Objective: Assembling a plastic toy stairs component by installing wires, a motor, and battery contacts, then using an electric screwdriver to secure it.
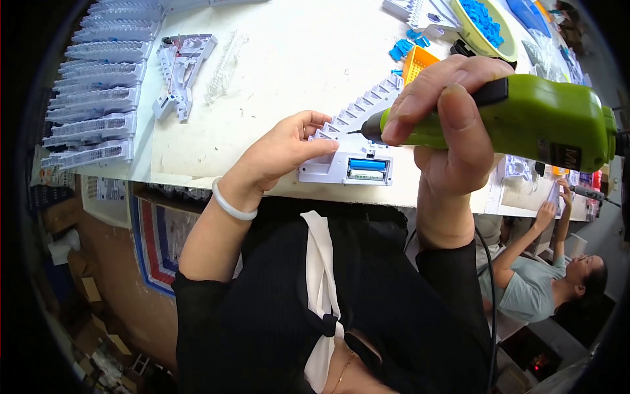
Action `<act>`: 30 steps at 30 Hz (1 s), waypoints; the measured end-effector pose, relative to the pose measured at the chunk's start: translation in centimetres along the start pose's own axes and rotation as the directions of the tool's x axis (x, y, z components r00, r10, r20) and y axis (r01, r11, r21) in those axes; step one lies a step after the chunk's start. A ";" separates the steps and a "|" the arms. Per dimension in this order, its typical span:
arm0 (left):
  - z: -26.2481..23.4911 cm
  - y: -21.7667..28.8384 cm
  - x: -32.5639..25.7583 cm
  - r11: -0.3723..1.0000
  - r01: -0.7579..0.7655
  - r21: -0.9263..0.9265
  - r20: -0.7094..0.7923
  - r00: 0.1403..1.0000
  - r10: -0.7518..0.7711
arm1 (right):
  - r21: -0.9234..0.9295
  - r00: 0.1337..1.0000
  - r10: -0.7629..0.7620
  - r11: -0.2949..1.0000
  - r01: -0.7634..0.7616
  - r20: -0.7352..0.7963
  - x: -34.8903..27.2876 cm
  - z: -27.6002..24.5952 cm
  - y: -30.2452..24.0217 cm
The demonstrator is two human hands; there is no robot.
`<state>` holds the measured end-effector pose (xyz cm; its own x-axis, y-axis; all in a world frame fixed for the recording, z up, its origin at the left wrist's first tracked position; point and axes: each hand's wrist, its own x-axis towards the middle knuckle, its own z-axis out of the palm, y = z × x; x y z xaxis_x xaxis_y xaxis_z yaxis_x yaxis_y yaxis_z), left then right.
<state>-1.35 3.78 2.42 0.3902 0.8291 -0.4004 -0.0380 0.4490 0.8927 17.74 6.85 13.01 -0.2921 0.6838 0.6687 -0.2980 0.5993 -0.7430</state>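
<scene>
My left hand (pixel 274 150) grips the left side of a white plastic housing (pixel 321 172), its thumb on the top face and its fingers at the stepped edge. A battery compartment near the housing's front edge holds a blue battery (pixel 367 164) and a pale one beside it. Wrapped in my right hand (pixel 453 125) is a green electric screwdriver (pixel 551 118), pointing left. Its thin bit (pixel 354 132) is over the housing close to my left thumb; whether the tip touches cannot be made out. My right hand and the tool hide the housing's far right part.
Several similar white housings (pixel 98 98) stand in a row at the table's left. Another housing (pixel 184 72) lies beside clear plastic strips (pixel 226 65). Far right are an orange basket (pixel 419 62) and a bowl of blue parts (pixel 482 23). A co-worker (pixel 535 282) works at the right.
</scene>
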 end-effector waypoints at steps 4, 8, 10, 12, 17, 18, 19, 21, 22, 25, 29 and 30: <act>-0.3 -1.1 0.3 0.987 0.076 -0.143 0.029 0.997 -0.073 | -0.012 0.999 0.015 1.000 -0.014 0.034 -0.2 0.5 0.5; -0.3 -0.9 0.3 0.979 0.106 -0.174 0.031 0.994 -0.102 | 0.005 0.998 0.039 0.999 -0.040 0.042 -0.3 1.0 1.1; -0.1 -1.1 0.3 0.978 0.090 -0.188 0.021 0.996 -0.088 | -0.012 0.997 0.037 0.999 -0.036 0.069 -0.2 1.2 1.2; 0.1 -1.4 0.2 0.977 0.074 -0.202 0.012 0.997 -0.073 | 0.012 0.997 0.058 0.998 -0.059 0.047 -0.4 1.8 1.1; 0.2 -2.1 0.3 0.976 0.000 -0.217 -0.003 1.000 0.000 | -0.005 0.998 0.048 0.999 -0.048 0.047 -0.5 2.3 1.4; 0.1 -2.1 0.4 0.975 -0.001 -0.221 -0.003 1.000 0.000 | -0.005 0.997 0.063 0.998 -0.063 0.034 -0.5 2.5 1.5; 0.1 -2.1 0.5 0.977 0.008 -0.215 -0.001 1.000 -0.008 | -0.003 0.997 0.080 0.997 -0.080 0.021 -0.5 2.6 1.6; 0.1 -1.9 0.4 0.979 0.010 -0.205 -0.002 1.000 -0.011 | 0.005 0.996 0.090 0.996 -0.090 0.017 -0.5 2.8 1.7; 0.3 -1.7 0.2 0.979 0.007 -0.202 -0.013 1.000 -0.010 | 0.014 0.995 0.095 0.995 -0.096 0.010 -0.6 2.9 1.5; 0.1 -1.7 0.4 0.980 0.006 -0.198 -0.015 1.000 -0.009 | -0.013 0.988 0.151 0.988 -0.151 -0.016 -0.5 3.2 1.6; 0.1 -1.5 0.3 0.984 0.019 -0.174 -0.031 0.999 -0.025 | -0.040 0.990 0.134 0.990 -0.135 -0.043 -0.3 3.7 1.8; 0.2 -1.4 0.3 0.984 0.020 -0.175 -0.031 0.999 -0.025 | -0.066 0.994 0.110 0.992 -0.110 -0.004 -0.3 3.6 2.0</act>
<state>-1.03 3.31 1.05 0.3627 0.8272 -0.4292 -0.1911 0.5168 0.8345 13.97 6.37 11.45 -0.3198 0.7471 0.5827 -0.2030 0.5467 -0.8123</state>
